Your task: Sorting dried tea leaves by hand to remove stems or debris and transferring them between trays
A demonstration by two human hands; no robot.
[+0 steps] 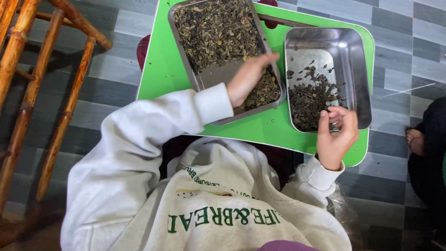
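Note:
Two steel trays sit on a small green table (163, 69). The left tray (186, 60) is long and holds a heap of dried dark leaves (216, 30), with a bare patch in its middle. My left hand (248, 79) rests in this tray, fingers together, sweeping leaves at its near end. The right tray (357, 69) is deeper and holds a smaller pile of dried leaves (309, 100). My right hand (337, 137) hovers over the near edge of that tray, fingertips pinched on a few leaf bits.
A bamboo chair frame (28, 88) stands at the left on the grey tiled floor (399, 28). Another person's bare foot (415, 141) and dark clothing are at the right edge. My pale sweatshirt fills the bottom of the view.

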